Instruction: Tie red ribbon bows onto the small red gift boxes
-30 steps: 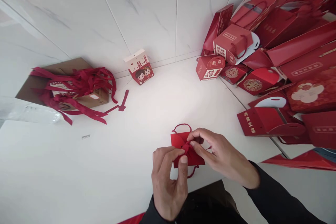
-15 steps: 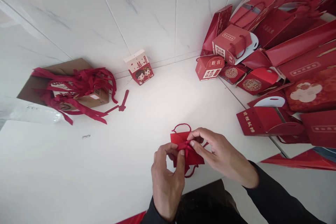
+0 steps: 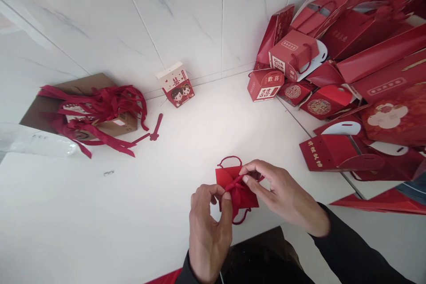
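A small red gift box (image 3: 250, 196) with cord handles at its far and near sides rests near the table's front edge. Across its top runs a red ribbon (image 3: 236, 185), gathered into a bow or knot. My left hand (image 3: 211, 226) pinches the ribbon's left part between thumb and forefinger. From the right, my right hand (image 3: 279, 191) pinches the ribbon's other part, its fingertips close to the knot. Both hands partly cover the box, and its left side is hidden behind my left fingers.
A cardboard box (image 3: 28, 113) heaped with red ribbons (image 3: 113, 102) stands at the left, beside a clear plastic packet (image 3: 43, 145). A printed box (image 3: 179, 91) stands by the wall. Many red gift boxes (image 3: 353, 155) crowd the right side. A loose ribbon piece (image 3: 155, 128) lies mid-left.
My hands have drawn slightly apart, the left a little down and left. The ribbon between them looks more stretched at the knot. The box has barely moved.
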The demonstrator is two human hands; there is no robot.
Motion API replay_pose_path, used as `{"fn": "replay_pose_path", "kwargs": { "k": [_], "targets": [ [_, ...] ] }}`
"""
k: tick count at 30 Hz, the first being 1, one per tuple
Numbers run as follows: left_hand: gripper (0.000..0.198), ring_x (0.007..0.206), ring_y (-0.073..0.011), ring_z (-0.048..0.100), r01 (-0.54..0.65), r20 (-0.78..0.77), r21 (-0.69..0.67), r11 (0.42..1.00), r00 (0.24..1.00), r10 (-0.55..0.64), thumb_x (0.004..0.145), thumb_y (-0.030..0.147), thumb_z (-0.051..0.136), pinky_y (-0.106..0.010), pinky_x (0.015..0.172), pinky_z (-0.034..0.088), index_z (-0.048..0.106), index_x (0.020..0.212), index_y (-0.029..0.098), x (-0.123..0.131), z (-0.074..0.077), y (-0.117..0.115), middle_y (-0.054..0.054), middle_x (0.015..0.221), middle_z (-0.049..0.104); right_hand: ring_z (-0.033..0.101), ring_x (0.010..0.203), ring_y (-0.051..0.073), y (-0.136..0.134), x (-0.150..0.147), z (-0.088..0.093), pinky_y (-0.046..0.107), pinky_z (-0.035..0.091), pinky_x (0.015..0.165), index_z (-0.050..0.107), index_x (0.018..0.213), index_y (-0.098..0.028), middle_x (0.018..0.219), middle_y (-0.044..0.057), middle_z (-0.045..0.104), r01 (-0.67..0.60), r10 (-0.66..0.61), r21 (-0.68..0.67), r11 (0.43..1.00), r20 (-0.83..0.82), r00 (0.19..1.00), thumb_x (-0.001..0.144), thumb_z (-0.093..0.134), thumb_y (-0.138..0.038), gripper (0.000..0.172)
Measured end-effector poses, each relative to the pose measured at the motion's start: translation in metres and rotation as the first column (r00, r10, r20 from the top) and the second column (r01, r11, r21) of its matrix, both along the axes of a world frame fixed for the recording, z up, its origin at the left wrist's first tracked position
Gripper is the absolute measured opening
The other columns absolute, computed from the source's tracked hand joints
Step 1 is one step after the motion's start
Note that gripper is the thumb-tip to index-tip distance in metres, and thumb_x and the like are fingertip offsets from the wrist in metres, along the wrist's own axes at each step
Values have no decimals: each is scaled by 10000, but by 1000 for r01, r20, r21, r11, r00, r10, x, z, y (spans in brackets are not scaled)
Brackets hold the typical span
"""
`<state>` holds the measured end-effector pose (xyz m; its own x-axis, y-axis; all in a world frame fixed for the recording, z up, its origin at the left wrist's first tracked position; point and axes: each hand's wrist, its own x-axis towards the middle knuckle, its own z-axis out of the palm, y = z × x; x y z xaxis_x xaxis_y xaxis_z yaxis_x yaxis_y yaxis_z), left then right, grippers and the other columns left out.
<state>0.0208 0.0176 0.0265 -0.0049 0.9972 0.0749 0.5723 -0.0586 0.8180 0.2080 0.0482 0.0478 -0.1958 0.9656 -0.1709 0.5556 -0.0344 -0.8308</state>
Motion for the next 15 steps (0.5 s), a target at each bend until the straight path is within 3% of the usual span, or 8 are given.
{"fn": "replay_pose_path", "kwargs": {
  "k": [10,15],
  "targets": [
    [197,634,-182,545,43,-69,-132,990,996,-52,935,240,456,-280,536,403,458,738,245,-15,0,-7,6,657,532,663,781,194,-1,14,-10,292,476,552,636,1008,-265,949,20,727,57,-58,9,998,93,994,1049,466,-429,240],
    [218,631,-171,507,31,-66,-188,982,997,-44,937,279,434,-262,510,372,431,722,243,-18,0,-7,9,656,495,658,708,196,-2,16,-10,309,488,526,641,1012,-267,890,16,716,76,-72,-31,997,126,989,1042,460,-457,264]
  ]
}}
